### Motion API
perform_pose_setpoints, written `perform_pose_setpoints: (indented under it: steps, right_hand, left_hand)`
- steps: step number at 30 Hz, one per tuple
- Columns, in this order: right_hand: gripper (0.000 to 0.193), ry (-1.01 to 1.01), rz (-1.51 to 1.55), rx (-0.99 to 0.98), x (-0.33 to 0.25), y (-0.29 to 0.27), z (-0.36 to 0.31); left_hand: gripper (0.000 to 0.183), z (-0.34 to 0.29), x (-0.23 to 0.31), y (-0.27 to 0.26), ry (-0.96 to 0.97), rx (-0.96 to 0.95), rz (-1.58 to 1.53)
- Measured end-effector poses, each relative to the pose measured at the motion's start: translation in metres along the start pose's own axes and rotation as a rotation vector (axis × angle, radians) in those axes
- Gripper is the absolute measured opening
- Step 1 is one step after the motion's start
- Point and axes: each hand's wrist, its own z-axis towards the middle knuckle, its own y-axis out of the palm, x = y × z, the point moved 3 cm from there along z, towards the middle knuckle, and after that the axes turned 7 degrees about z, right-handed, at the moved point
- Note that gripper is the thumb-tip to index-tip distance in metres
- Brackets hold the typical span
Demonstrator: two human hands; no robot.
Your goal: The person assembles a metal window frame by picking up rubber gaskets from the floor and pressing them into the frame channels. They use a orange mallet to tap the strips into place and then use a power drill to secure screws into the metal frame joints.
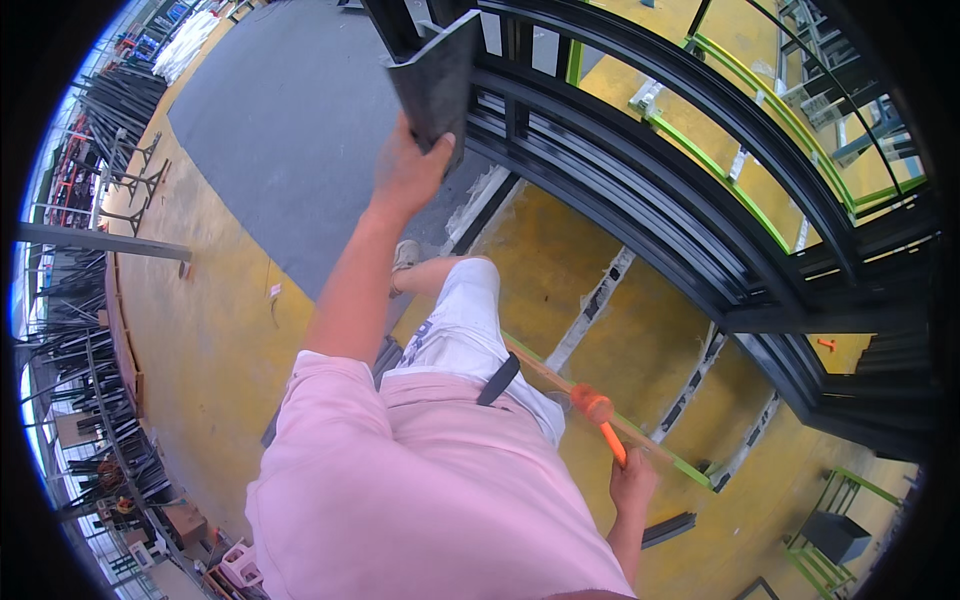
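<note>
My left hand [412,172] is raised in front of me, with its fingers wrapped round the lower part of a dark grey metal profile [436,95]. The piece stands upright against or very close to the dark window frame [660,185]; whether they touch is hard to tell. Down by my right side, my right hand [632,487] grips the handle of an orange mallet [592,403]. The mallet's head points up and away from the frame's near corner, over a green-edged rack bar.
The big frame leans across the right on a rack with white padded bars [592,308]. A grey mat [270,120] covers floor at far left. A grey beam [110,240] juts in from the left, near racks of profiles [95,400]. A green stand [835,540] is at lower right.
</note>
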Motion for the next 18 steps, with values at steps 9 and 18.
perform_pose_setpoints:
  steps: [9,18]
  right_hand:
    - [0.015,0.658,0.214,-0.074,-0.017,0.228,0.074]
    - [0.015,1.033,0.582,-0.17,-0.309,0.324,0.21]
  left_hand:
    - [0.037,0.195,-0.351,0.09,-0.158,0.051,-0.139]
    - [0.047,0.331,-0.559,0.264,-0.227,-0.234,0.035]
